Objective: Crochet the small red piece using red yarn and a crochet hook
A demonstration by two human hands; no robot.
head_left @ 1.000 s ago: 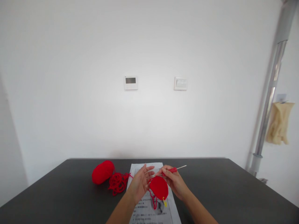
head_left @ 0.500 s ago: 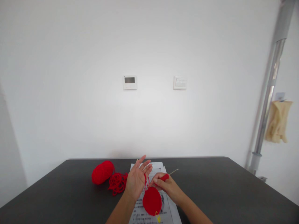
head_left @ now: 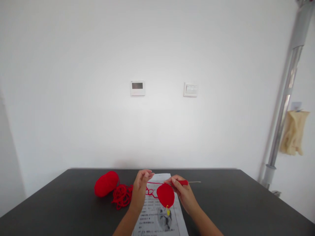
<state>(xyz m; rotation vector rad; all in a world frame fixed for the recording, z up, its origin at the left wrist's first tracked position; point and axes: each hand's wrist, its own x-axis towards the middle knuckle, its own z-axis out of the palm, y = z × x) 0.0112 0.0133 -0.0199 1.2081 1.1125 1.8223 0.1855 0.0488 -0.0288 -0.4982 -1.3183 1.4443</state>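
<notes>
My right hand [head_left: 184, 193] is closed around the red handle of a crochet hook [head_left: 183, 182], whose thin metal shaft points to the right. Its fingertips also pinch the top edge of a round red crochet piece [head_left: 165, 195]. A yellow stitch marker [head_left: 168, 210] hangs from the bottom of that piece. To the left, my left hand [head_left: 140, 186] is raised with its fingers curled together, and red yarn [head_left: 155, 183] runs taut from it to the crochet piece. A looser strand sags below, over the paper.
A ball of red yarn [head_left: 106, 184] lies on the dark table [head_left: 73, 209] at the left, beside a loose tangle of yarn [head_left: 122, 196]. Printed sheets [head_left: 147, 216] lie under the hands. Behind stands a white wall with a switch [head_left: 190, 89] and a thermostat [head_left: 137, 88].
My left hand has gone from spread fingers to curled ones, drawing the yarn sideways. My right hand has shifted right and up with the hook and crochet piece.
</notes>
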